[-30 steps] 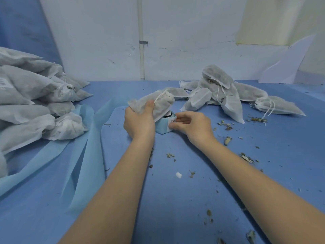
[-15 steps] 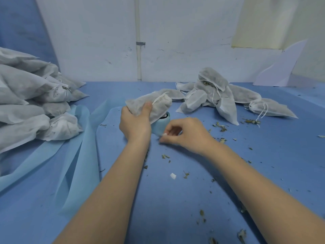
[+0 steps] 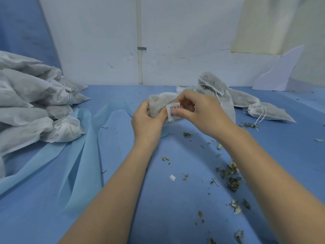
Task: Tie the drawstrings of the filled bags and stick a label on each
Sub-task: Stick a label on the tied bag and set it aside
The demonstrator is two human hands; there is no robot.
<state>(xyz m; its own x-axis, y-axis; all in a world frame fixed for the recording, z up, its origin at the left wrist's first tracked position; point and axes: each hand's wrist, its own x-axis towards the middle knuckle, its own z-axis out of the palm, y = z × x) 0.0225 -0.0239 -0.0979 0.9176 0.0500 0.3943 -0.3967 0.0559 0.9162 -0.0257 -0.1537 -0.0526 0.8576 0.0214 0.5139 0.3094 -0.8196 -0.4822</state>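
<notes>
Label (image 3: 173, 111) sits right on the near face of the bag (image 3: 159, 104), mid-tabletop, long side running up-down, tilted a bit. Right hand (image 3: 198, 111) is the one on it: thumb & forefinger pinching the label's right edge, other fingers curled. Left hand (image 3: 146, 120) wraps the bag's left end from below, fingers clamped on the fabric, thumb tip just beside the label. Both forearms reach in from the near edge. Looks like pressing it flat comes next. Unlabelled bags (image 3: 253, 101) wait toward the far right; finished pile (image 3: 35, 106) at the left edge.
</notes>
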